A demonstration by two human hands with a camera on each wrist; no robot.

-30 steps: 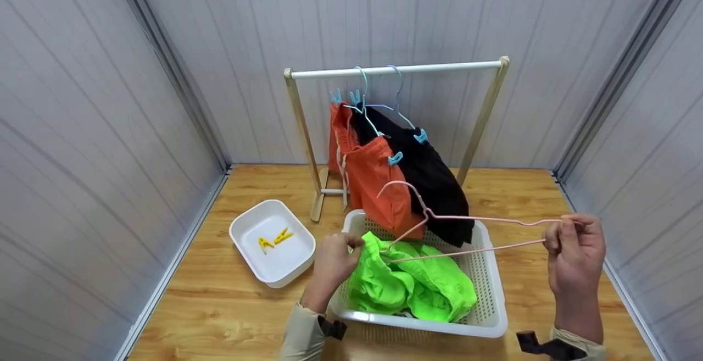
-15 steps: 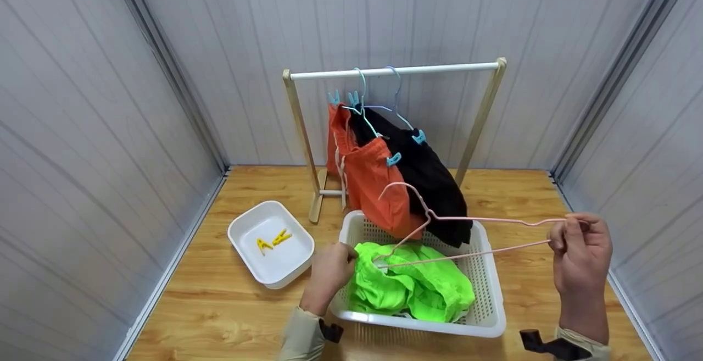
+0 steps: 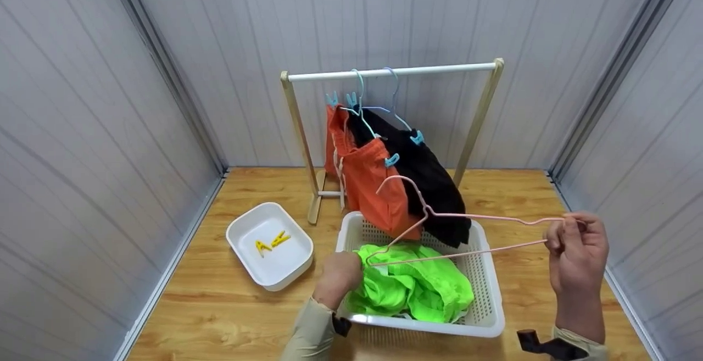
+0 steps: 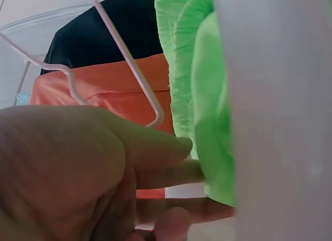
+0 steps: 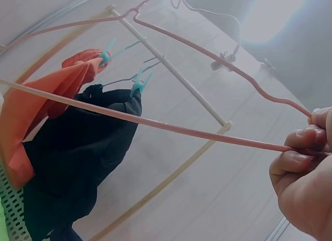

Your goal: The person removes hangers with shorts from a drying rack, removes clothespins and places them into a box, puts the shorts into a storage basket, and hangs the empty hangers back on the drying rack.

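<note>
Right hand [image 3: 576, 251]: closed at the fingertips, with the thumb and fingers pinching 1 end of the pink hanger [image 3: 478, 216]. Left hand [image 3: 339, 276]: partly open, its longer fingers fairly straight in the left wrist view and reaching the green garment [image 3: 423, 284], with some tips hidden behind the cloth.

The pink hanger is held in the air, hook uppermost; its free end is over the green garment, near the left hand. The green garment lies bunched inside the white perforated basket [image 3: 428, 326].

Behind the basket stands a rack with a white rail [image 3: 445, 70]. 2 garments hang from it: orange shorts [image 3: 368, 174] in front and a black garment [image 3: 431, 179] behind, each fastened with 2 blue clips [image 3: 391, 160]. Their lower parts overlap the basket's far rim in the head view; contact cannot be determined. A white tray [image 3: 274, 266], left of the basket, contains 2 yellow clips [image 3: 280, 238].
</note>
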